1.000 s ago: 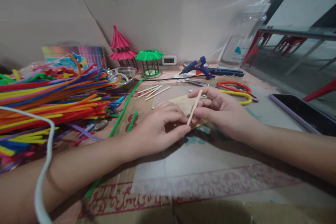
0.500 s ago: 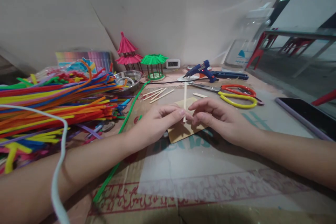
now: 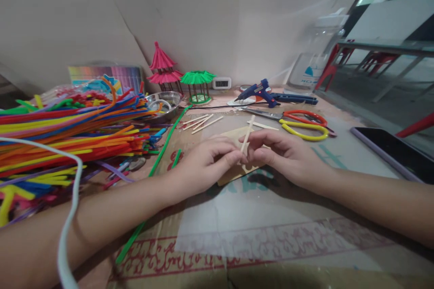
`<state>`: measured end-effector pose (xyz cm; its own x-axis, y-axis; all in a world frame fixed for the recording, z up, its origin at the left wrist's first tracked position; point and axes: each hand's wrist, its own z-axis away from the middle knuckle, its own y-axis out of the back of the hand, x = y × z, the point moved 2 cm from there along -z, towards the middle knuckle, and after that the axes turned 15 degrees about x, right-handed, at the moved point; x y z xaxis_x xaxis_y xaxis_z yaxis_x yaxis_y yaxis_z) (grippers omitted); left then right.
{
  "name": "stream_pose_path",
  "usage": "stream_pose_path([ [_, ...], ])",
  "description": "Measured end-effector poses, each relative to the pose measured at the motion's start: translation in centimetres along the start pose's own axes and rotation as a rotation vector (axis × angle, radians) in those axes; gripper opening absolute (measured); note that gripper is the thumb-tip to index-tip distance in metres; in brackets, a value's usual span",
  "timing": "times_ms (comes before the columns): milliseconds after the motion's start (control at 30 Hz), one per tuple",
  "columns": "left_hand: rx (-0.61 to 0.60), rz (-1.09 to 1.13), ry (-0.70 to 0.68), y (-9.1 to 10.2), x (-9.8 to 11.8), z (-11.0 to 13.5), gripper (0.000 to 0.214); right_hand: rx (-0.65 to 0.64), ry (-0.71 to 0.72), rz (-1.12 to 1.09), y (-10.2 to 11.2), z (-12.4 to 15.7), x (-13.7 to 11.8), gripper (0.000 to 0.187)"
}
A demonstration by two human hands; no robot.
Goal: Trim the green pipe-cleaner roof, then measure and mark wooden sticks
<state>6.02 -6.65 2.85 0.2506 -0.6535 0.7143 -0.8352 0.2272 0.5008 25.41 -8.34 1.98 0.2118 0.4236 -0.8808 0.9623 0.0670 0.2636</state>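
Note:
A short pale wooden stick (image 3: pixel 247 134) stands at a slant between my two hands, its top leaning right. My left hand (image 3: pixel 209 162) is closed, thumb and fingers pinching near the stick's lower end. Beside it, my right hand (image 3: pixel 283 156) curls its fingers against the stick's right side; its fingertips meet those of the left hand and are partly hidden. Under both hands lies a thin tan board (image 3: pixel 232 174), mostly covered. Another wooden stick (image 3: pixel 265 125) lies just behind the right hand, and several loose sticks (image 3: pixel 203 122) lie to the left.
Bundled pipe cleaners (image 3: pixel 84 126) crowd the left side, with a green pipe cleaner (image 3: pixel 166 144) running alongside. Behind are a metal bowl (image 3: pixel 169 101), pink (image 3: pixel 163 65) and green (image 3: pixel 198 79) model pavilions, and a glue gun (image 3: pixel 256 91). Scissors (image 3: pixel 305 130) and a phone (image 3: pixel 393 149) lie right.
The stick has tipped from nearly upright to leaning right. My hands have come together at the fingertips, and the right fingers now touch the stick.

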Motion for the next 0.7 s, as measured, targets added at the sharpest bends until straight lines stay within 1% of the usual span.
stream_pose_path([
  [67,-0.019,-0.09,-0.084,-0.2,0.2,0.1,0.022,0.011,0.069,0.06,0.1,0.1,-0.3,0.008],
  [133,-0.032,-0.153,-0.146,-0.4,0.4,0.2,0.021,0.013,0.132,0.102,0.2,0.2,-0.5,0.01],
  [200,-0.009,-0.21,-0.162,-0.3,0.3,0.2,0.022,0.017,0.187,0.14,0.6,0.0,-0.5,0.009],
  [267,0.024,-0.277,-0.155,0.0,-0.1,0.1,0.02,0.049,0.236,0.201,1.3,-0.4,-0.2,0.009],
  [333,0.016,-0.348,-0.159,0.2,-0.6,0.0,0.023,0.074,0.253,0.271,2.0,-0.9,0.2,0.013],
  [367,-0.005,-0.381,-0.162,0.3,-0.9,0.0,0.027,0.065,0.254,0.309,2.3,-1.2,0.4,0.015],
  [433,-0.068,-0.434,-0.158,0.3,-1.4,-0.1,0.035,-0.005,0.26,0.385,2.4,-1.6,0.8,0.016],
  [500,-0.135,-0.466,-0.146,0.2,-1.7,-0.1,0.037,-0.103,0.295,0.437,2.0,-1.7,1.0,0.016],
  [567,-0.184,-0.477,-0.145,0.2,-1.9,-0.2,0.036,-0.159,0.351,0.457,1.5,-1.7,1.0,0.015],
  [633,-0.198,-0.483,-0.149,0.2,-1.9,-0.3,0.035,-0.159,0.408,0.489,1.3,-1.7,1.0,0.016],
  [700,-0.195,-0.493,-0.151,0.2,-1.8,-0.3,0.035,-0.128,0.429,0.537,1.2,-1.6,1.0,0.017],
])
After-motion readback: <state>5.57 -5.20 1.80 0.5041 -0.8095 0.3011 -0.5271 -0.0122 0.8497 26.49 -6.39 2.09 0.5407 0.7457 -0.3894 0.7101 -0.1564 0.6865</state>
